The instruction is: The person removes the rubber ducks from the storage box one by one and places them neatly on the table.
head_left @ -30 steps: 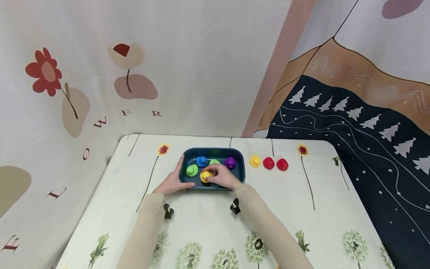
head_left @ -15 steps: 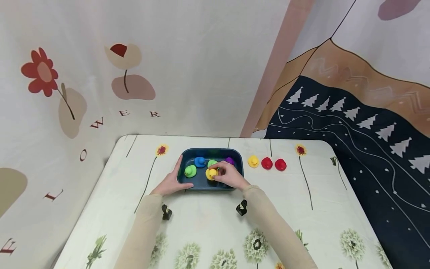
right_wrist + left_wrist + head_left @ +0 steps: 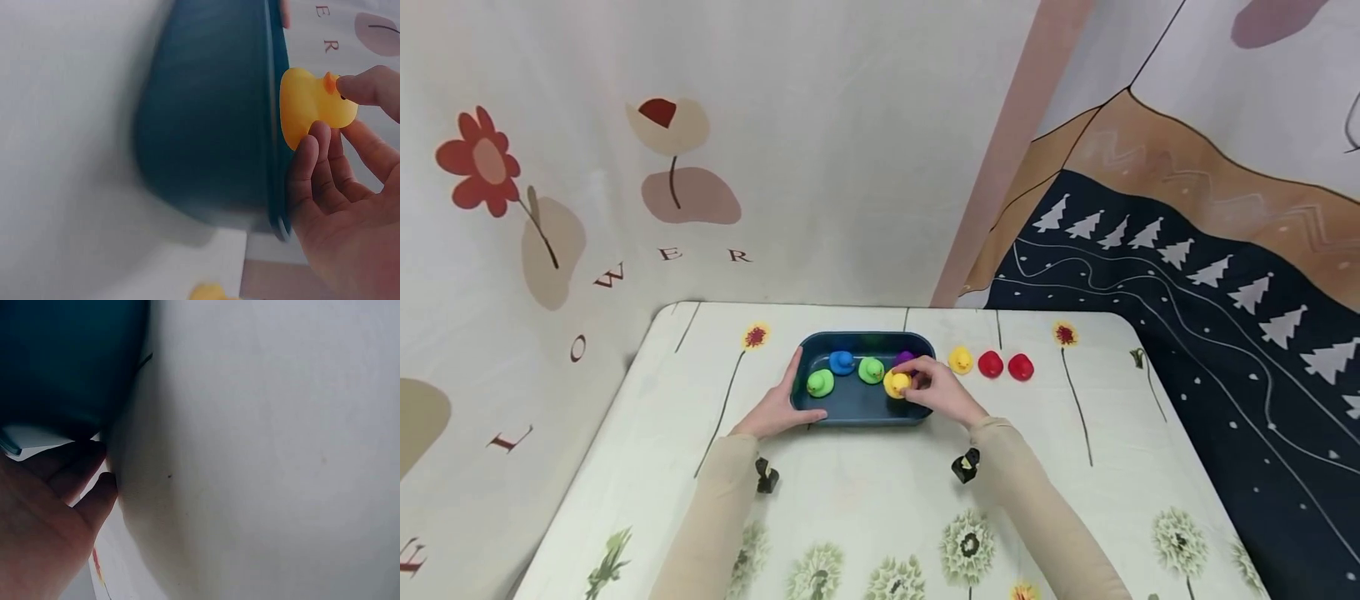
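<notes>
In the head view, the right hand (image 3: 946, 392) has its grip clamped on a yellow duck (image 3: 895, 384) over the right end of the blue tray (image 3: 850, 408). The left hand (image 3: 778, 410) has its grip spread apart, fingers along the tray's left end and thumb at the near rim. That brace probably needs only light pressure to stop the tray sliding on the desk (image 3: 865, 492). Setting the duck down level before letting go should keep it from tipping. The purple duck (image 3: 903, 357), partly covered by the right hand, looks easiest to bump; a green duck (image 3: 871, 371) stands just left of the held one. A blue duck (image 3: 842, 362) and another green duck (image 3: 821, 383) are farther left. Right of the tray, a spare yellow duck (image 3: 961, 360) and two red toys (image 3: 990, 364) sit on the desk, the red ones too plain to make out.

The left wrist view is dim: fingers lie beside the tray's dark wall, and their exact contact is unclear.

In the right wrist view, the thumb lies against the duck's bill; pressing on the body might hold steadier. The rim hides the tray's inside, so the duck's clearance cannot be told. A yellow shape (image 3: 209, 292) is cut off below.
</notes>
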A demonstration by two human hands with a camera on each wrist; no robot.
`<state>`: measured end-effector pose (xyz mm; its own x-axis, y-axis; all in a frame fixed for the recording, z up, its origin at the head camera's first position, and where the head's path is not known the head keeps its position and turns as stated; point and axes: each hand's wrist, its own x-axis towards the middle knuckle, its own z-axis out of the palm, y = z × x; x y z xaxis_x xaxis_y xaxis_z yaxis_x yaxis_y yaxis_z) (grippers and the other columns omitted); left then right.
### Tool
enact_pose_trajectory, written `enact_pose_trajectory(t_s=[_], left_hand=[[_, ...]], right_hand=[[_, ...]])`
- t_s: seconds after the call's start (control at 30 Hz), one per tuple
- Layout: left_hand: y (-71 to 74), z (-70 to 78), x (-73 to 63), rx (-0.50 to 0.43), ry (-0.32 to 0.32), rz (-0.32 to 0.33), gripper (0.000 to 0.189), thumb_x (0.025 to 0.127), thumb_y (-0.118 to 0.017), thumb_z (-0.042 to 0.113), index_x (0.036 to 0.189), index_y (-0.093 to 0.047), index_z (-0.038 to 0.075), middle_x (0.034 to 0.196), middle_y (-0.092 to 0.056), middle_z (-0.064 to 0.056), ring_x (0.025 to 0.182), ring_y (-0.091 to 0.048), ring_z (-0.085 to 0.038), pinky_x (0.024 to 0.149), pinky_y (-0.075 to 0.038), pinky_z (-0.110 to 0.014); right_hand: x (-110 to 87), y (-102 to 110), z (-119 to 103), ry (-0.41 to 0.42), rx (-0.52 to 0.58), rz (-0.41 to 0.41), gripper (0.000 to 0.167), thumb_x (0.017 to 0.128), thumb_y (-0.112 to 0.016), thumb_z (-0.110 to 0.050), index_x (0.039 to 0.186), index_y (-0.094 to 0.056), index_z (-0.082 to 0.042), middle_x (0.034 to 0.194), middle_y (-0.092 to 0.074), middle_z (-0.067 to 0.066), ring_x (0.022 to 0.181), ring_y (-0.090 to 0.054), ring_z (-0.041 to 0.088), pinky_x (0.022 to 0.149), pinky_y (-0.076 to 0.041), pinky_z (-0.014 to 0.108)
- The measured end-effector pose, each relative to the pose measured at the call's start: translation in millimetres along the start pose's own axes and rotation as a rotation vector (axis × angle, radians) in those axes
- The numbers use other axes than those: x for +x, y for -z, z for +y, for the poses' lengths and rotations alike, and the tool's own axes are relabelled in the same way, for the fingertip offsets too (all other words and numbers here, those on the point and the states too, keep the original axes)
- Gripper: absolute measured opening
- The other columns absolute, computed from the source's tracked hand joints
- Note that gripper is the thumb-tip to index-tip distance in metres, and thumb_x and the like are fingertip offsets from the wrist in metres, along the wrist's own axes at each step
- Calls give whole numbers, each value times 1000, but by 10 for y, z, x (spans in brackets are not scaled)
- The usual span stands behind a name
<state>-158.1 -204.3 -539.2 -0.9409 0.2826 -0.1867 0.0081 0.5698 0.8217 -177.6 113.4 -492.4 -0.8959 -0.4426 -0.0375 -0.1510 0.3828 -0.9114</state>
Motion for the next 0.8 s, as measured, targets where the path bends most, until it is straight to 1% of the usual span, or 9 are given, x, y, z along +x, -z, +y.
enact_pose_trajectory(t_s=[0.03,0.1,0.17,0.27,0.4,0.6,0.8], left_hand=[[1,-7,-3,0,1,0,118,80,-79,34,153,13,34,158,-7,-23,133,-29,-51,104,-27,-64],[2,-19,-7,-2,0,-2,118,80,-79,35,153,13,34,158,-7,-23,133,-29,-51,104,-27,-64],[0,-29,-6,-5,-1,-2,117,80,-79,35,154,12,35,158,-8,-23,132,-30,-52,103,-28,-64],[-1,-38,-8,-6,-2,-1,118,80,-79,36,153,13,35,157,-8,-24,132,-30,-52,103,-28,-64],[-8,-35,0,-4,5,-3,117,80,-79,35,153,13,36,157,-10,-24,132,-30,-52,103,-28,-64],[2,-27,1,-2,18,-1,117,81,-79,34,153,13,36,156,-11,-25,132,-30,-52,103,-28,-64],[20,-19,-5,-5,13,-12,118,81,-79,35,154,14,33,156,-11,-27,133,-29,-52,103,-28,-63]], right_hand=[[-14,33,-3,-2,0,6,34,85,-70,1,118,-66,0,103,-57,9,85,-53,24,74,-47,26],[-34,100,-10,-4,-10,10,33,85,-69,3,118,-66,2,101,-57,13,85,-53,26,74,-47,28],[-67,163,-8,14,-21,23,33,84,-69,3,117,-66,2,100,-57,12,85,-53,26,73,-47,27],[-121,264,-8,23,-29,35,33,85,-69,1,119,-65,4,105,-59,17,88,-55,29,77,-48,31],[-204,402,35,42,-54,71,32,85,-71,0,117,-68,1,109,-61,13,88,-58,25,78,-49,29],[-313,583,101,27,-71,78,31,84,-69,2,114,-69,0,108,-60,13,86,-57,23,76,-49,30],[-420,752,184,0,-75,97,31,84,-69,3,115,-67,3,106,-60,16,85,-56,26,78,-48,33]])
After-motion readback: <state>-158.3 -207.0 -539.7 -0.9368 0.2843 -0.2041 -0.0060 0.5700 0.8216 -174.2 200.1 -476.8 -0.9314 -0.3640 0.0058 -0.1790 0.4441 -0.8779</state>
